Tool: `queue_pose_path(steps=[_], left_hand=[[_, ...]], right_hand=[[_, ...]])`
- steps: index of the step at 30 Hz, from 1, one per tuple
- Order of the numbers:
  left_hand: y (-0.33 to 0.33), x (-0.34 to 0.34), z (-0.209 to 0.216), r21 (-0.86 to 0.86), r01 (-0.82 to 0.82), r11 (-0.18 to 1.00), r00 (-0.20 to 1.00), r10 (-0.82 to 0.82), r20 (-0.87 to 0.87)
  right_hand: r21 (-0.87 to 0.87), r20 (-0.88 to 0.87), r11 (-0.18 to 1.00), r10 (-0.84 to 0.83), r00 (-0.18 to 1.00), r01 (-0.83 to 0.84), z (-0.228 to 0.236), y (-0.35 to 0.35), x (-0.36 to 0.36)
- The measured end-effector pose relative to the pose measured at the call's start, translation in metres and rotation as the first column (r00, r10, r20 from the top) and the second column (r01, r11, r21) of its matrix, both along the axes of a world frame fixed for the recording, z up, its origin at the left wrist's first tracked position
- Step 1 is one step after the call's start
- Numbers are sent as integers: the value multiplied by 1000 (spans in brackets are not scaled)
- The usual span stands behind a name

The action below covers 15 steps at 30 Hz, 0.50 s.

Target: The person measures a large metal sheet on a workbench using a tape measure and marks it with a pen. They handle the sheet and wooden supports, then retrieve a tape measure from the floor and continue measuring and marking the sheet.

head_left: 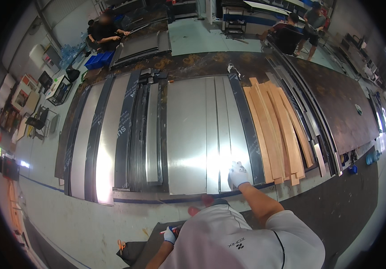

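Observation:
My right hand (239, 174), in a white glove, reaches forward onto the near end of some narrow metal strips (223, 121). Bright glare washes out its fingers, so I cannot tell whether they grip a strip or lie on it. Beside the strips is a wide brushed metal sheet (187, 130), and to their right runs a dark film-covered strip (246, 127). My left hand (169, 234), also gloved, is low by my side, away from the table. Its fingers are closed round a small red and dark object (175, 230) whose kind I cannot make out.
Wooden strips (276, 130) lie to the right, beside long dark metal profiles (307, 112). More film-edged panels (105, 139) cover the left of the table. Orange-handled scissors (121, 245) rest on dark material below. Other people work at the far left and far right.

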<state>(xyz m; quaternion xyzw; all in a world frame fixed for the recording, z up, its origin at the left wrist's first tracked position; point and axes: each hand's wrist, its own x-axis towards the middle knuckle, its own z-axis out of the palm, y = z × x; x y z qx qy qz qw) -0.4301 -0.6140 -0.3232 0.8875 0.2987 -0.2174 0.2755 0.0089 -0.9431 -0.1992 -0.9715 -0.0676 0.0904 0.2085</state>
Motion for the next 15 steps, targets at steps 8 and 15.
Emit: queue_pose_path(steps=[8, 15], left_hand=[[-12, 11, 0, -385, -537, 750, 812, 584, 4], [-24, 25, -20, -737, -667, -107, 168, 942, -289]], right_hand=[[-28, -238, 993, 103, 966, -113, 21, 27, 23], [40, -261, 990, 140, 955, -134, 46, 58, 32]])
